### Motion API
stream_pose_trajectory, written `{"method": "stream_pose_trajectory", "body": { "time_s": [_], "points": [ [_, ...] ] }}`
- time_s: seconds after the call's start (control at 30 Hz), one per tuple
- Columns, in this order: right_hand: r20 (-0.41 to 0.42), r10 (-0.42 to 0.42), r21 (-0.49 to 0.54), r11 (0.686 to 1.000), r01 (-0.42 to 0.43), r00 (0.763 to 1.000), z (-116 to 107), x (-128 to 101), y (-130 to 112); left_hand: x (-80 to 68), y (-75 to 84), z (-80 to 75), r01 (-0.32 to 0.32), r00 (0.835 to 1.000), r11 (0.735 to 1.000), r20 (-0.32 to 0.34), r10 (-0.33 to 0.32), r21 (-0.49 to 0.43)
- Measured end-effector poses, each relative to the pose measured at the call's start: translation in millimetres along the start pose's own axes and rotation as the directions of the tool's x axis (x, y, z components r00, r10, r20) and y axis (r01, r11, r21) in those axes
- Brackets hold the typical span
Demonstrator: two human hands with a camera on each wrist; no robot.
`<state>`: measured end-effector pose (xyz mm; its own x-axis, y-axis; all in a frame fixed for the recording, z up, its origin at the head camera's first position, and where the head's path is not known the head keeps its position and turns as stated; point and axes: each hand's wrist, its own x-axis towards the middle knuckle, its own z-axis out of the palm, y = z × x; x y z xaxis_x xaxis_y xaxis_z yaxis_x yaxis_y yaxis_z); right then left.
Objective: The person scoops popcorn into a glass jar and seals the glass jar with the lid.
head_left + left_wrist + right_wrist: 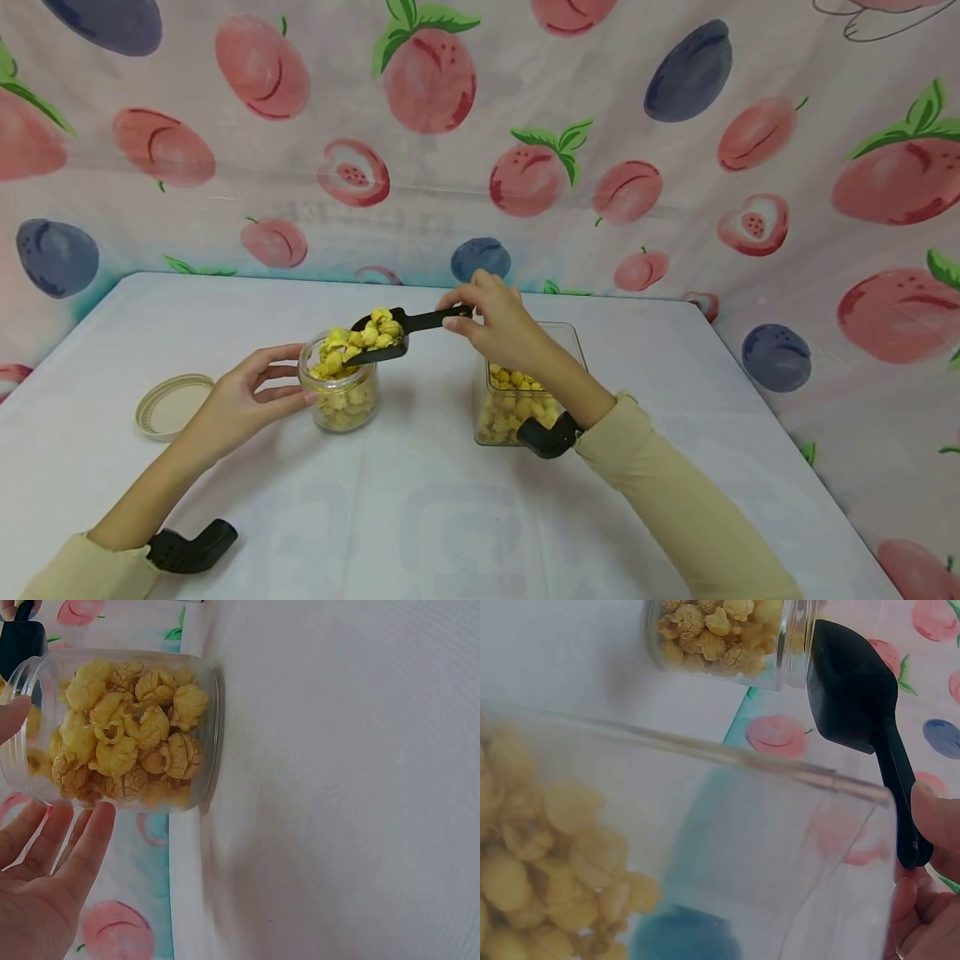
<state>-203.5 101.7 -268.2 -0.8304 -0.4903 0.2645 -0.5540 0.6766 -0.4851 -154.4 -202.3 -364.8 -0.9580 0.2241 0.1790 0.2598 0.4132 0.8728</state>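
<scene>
A small round glass jar [341,398] [127,731] [720,634] heaped with yellow popcorn stands on the white table [420,517]. My left hand [251,392] [45,862] cups its left side, fingers lightly curved against the glass. My right hand [491,321] [922,885] pinches the handle of a black scoop [393,329] [859,705]. The scoop, loaded with popcorn, hovers tilted over the jar's mouth. Below my right wrist stands a clear square container [525,400] [705,825] partly filled with popcorn.
A beige jar lid [174,406] lies upside down on the table left of the jar. A fruit-patterned cloth [525,125] hangs behind and to the right. Black wrist mounts sit on both forearms.
</scene>
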Motion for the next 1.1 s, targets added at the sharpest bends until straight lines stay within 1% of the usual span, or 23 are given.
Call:
{"method": "stream_pose_trajectory", "body": {
  "time_s": [0.33, 0.5, 0.6, 0.73, 1.1],
  "points": [
    [0.009, 0.010, -0.037, 0.999, -0.010, 1.000, -4, 3, -4, 0.6, -1.0, -1.2, -0.014, 1.000, 1.000, -0.004, 0.014, -0.003],
    [0.010, -0.011, -0.110, 0.994, 0.012, 1.000, -9, 6, -11, 1.0, -0.7, -1.4, -0.010, 1.000, 1.000, 0.000, 0.010, 0.002],
    [0.018, -0.020, -0.174, 0.985, 0.023, 1.000, -13, 6, -16, 0.8, 0.0, -1.3, -0.001, 1.000, 1.000, 0.004, 0.001, 0.000],
    [0.016, -0.017, -0.231, 0.973, 0.021, 1.000, -18, 6, -22, 0.4, 1.2, -0.9, 0.006, 1.000, 1.000, 0.007, -0.006, -0.005],
    [-0.010, -0.020, -0.256, 0.966, 0.017, 1.000, -25, 6, -29, -0.4, 2.6, -1.3, 0.005, 1.000, 1.000, 0.005, -0.005, 0.006]
  ]
}}
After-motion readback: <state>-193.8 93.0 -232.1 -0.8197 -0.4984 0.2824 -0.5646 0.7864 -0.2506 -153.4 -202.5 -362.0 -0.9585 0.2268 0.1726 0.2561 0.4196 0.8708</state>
